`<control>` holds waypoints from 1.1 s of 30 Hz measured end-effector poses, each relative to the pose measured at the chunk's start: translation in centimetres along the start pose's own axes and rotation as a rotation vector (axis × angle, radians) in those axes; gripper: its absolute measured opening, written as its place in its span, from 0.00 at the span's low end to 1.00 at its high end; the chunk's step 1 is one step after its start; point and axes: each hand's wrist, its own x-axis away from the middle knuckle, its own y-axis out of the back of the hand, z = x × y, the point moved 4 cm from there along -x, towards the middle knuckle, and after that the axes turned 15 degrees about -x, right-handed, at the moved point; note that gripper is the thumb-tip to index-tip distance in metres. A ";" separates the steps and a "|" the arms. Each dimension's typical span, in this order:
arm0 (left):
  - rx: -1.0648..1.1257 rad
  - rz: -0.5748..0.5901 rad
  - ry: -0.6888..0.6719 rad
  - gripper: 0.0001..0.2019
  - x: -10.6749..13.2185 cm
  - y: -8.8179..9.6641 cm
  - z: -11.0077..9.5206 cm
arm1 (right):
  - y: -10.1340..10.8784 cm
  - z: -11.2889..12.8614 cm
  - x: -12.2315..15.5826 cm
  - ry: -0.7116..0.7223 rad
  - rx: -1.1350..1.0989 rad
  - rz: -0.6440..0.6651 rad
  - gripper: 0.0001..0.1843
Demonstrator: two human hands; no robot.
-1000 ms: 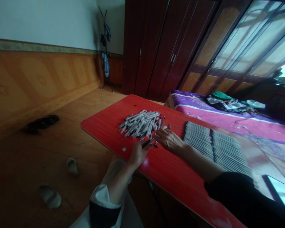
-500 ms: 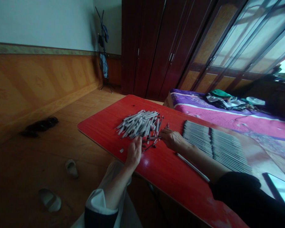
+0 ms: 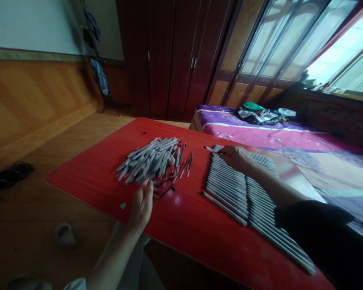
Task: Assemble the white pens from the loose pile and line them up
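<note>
A loose heap of white pens with dark tips (image 3: 148, 161) lies on the red table top (image 3: 87, 181), and several stray pens lie at its right edge. My left hand (image 3: 141, 205) rests at the heap's near edge, fingers toward it; I cannot tell whether it holds a pen. To the right, white pens lie side by side in tidy rows (image 3: 238, 193). My right hand (image 3: 236, 158) is over the far end of those rows, a white pen (image 3: 210, 149) held in its fingers and sticking out to the left.
A small white scrap (image 3: 123, 205) lies near the table's front edge. A bed with a purple and pink cover (image 3: 248, 133) runs along the table's far right side. Dark wardrobe doors (image 3: 169, 60) stand behind. Slippers (image 3: 65, 234) lie on the wooden floor at left.
My right hand has moved right from the heap to the rows, bringing a pen. The view has turned right, so the whole of the rows shows. The left hand stays by the heap.
</note>
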 end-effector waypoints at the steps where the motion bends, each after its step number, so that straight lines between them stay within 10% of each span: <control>1: -0.008 0.000 -0.002 0.26 0.0 0.0 0.0 | 0.1 0.3 1.0 0.002 -0.001 0.019 0.13; 13: 0.042 0.017 -0.073 0.25 0.4 -0.1 -0.2 | -3.0 8.1 13.8 -0.047 -0.015 0.252 0.12; 33: 0.098 0.035 -0.125 0.22 0.3 0.1 0.5 | -5.0 6.0 15.8 -0.229 0.156 0.191 0.08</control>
